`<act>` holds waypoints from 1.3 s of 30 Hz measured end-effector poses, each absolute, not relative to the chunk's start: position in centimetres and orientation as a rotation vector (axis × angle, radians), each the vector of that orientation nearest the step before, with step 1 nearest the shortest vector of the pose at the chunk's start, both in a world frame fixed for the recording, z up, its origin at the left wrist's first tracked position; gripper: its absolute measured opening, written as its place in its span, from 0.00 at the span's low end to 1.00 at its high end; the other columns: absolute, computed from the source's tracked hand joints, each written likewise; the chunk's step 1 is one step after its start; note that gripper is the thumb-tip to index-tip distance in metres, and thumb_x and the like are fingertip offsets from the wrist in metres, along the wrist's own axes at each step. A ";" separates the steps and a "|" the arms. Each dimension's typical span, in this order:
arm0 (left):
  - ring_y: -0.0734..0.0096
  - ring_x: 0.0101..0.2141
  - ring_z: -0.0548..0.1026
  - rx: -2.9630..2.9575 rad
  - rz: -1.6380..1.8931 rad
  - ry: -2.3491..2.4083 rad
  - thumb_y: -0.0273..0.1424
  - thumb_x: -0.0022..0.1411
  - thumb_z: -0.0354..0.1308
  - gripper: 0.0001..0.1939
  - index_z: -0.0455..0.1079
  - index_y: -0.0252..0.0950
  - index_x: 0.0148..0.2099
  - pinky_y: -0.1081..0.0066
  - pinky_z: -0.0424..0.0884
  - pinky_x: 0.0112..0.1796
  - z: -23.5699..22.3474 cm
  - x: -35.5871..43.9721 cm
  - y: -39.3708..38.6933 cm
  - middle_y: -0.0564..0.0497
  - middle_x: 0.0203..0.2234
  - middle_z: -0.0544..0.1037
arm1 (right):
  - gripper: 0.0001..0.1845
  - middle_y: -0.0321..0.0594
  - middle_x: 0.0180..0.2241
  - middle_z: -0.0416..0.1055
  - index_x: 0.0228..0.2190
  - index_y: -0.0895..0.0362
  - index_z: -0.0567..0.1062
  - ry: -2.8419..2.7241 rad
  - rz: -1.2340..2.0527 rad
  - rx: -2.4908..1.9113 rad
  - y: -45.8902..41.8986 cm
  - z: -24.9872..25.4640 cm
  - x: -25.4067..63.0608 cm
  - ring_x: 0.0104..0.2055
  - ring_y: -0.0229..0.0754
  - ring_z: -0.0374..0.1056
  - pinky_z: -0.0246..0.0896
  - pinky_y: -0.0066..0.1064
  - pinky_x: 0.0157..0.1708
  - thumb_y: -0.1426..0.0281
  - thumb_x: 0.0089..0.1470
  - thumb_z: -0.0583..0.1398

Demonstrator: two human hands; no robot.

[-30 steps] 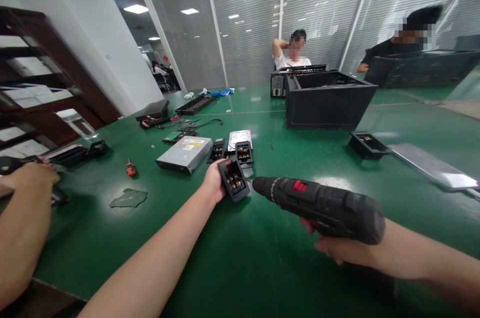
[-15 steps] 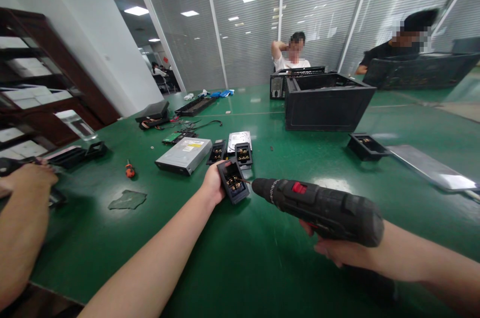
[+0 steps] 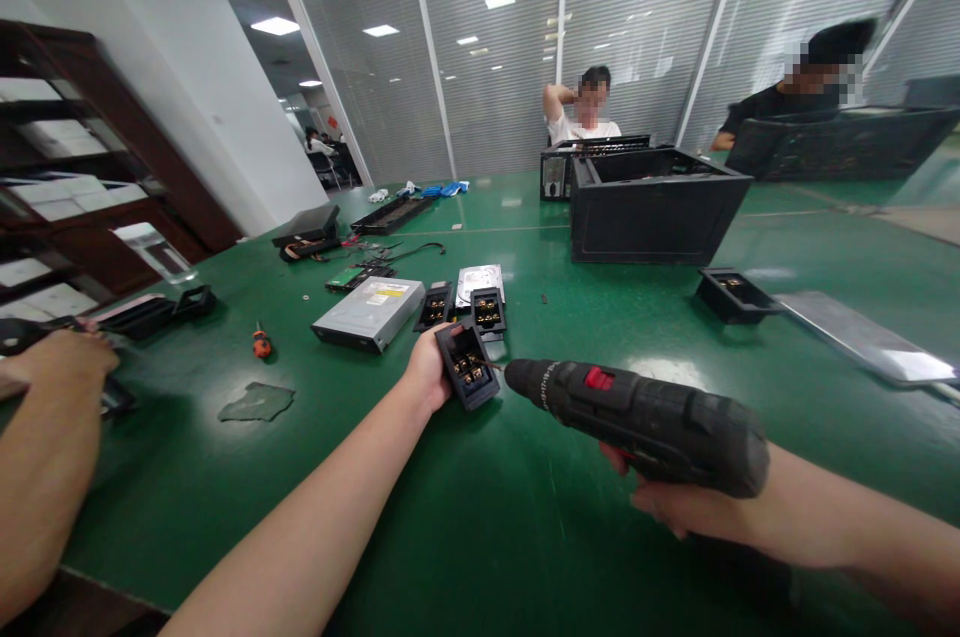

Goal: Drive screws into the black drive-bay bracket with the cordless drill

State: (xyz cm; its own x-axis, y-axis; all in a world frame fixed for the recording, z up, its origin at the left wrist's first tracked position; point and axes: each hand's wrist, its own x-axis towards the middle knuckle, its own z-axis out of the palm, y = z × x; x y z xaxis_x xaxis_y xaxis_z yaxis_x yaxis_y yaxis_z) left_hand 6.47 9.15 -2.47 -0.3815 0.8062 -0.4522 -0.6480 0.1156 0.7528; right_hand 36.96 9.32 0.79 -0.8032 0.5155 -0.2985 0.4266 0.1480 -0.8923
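My left hand (image 3: 429, 372) grips a small black box-like housing (image 3: 469, 389) with brass-coloured terminals inside, tilted with its open face toward me. In my right hand (image 3: 667, 502) is a black cordless drill (image 3: 637, 417) with a red switch. The drill's thin bit points left and reaches the housing's right side; whether its tip touches a terminal I cannot tell. Just behind stand two similar black housings (image 3: 489, 312) beside a silver hard drive (image 3: 480, 283). A grey optical drive (image 3: 369, 314) lies to the left of them.
Far right are another black housing (image 3: 735, 295) and a flat silver device (image 3: 862, 337). A large black computer case (image 3: 649, 217) stands at the back. Leftward lie an orange screwdriver (image 3: 261, 341) and a dark flat fragment (image 3: 257, 402). A co-worker's arm (image 3: 56, 417) reaches in at left.
Almost nothing differs. The view has shifted very slightly; both hands, the housing and the drill keep the same positions relative to each other.
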 end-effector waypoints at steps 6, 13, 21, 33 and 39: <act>0.60 0.20 0.74 0.178 1.552 1.204 0.33 0.51 0.52 0.10 0.70 0.33 0.29 0.61 0.71 0.23 -2.5 6.5 9.1 0.45 0.19 0.75 | 0.15 0.39 0.32 0.71 0.43 0.56 0.68 -2.317 1.754 -0.982 8.9 1.6 36.8 0.26 0.38 0.67 0.68 0.32 0.27 0.73 0.51 0.60; 0.60 0.21 0.74 0.180 1.550 1.184 0.33 0.51 0.52 0.09 0.70 0.33 0.29 0.60 0.71 0.24 -2.3 6.6 9.0 0.45 0.20 0.75 | 0.15 0.37 0.29 0.70 0.42 0.57 0.69 -2.347 1.752 -0.997 9.0 1.6 36.8 0.26 0.39 0.67 0.68 0.33 0.27 0.71 0.50 0.60; 0.58 0.21 0.75 0.174 1.555 1.173 0.33 0.51 0.53 0.09 0.70 0.33 0.30 0.59 0.72 0.23 -2.5 6.5 9.1 0.45 0.20 0.76 | 0.17 0.43 0.37 0.72 0.44 0.58 0.68 -2.331 1.744 -1.017 8.9 1.9 36.8 0.26 0.38 0.67 0.69 0.32 0.28 0.73 0.51 0.60; 0.60 0.21 0.74 0.224 1.546 1.187 0.33 0.50 0.52 0.10 0.70 0.32 0.28 0.60 0.72 0.24 -2.4 6.7 8.9 0.45 0.19 0.75 | 0.14 0.36 0.29 0.69 0.41 0.58 0.69 -2.357 1.747 -0.959 9.0 1.9 36.6 0.27 0.39 0.67 0.67 0.31 0.27 0.73 0.51 0.60; 0.59 0.21 0.75 0.234 1.542 1.170 0.33 0.50 0.52 0.09 0.70 0.32 0.29 0.60 0.71 0.23 -2.5 6.4 9.0 0.44 0.20 0.76 | 0.15 0.39 0.34 0.71 0.43 0.57 0.68 -2.293 1.803 -0.960 8.9 2.0 36.6 0.26 0.37 0.68 0.68 0.31 0.27 0.74 0.51 0.60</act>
